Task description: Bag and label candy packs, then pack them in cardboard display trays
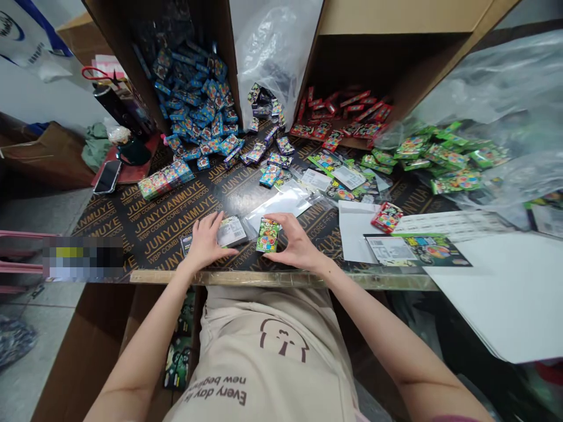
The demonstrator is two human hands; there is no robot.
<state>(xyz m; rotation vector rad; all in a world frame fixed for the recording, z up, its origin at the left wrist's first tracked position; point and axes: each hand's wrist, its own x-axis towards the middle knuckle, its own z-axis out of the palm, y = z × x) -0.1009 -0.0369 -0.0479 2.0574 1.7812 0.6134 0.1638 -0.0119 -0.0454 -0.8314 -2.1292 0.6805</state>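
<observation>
My right hand pinches a small green pack, holding it upright on the dark plywood table near the front edge. My left hand rests on the table with its fingers curled over a flat pack with a white label, right beside the green one. A clear plastic sleeve lies just behind both hands.
Heaps of small packs fill the back: blue ones in a cardboard box at left, red ones in a box at right, green ones on plastic. White sheets lie at right, a phone at left.
</observation>
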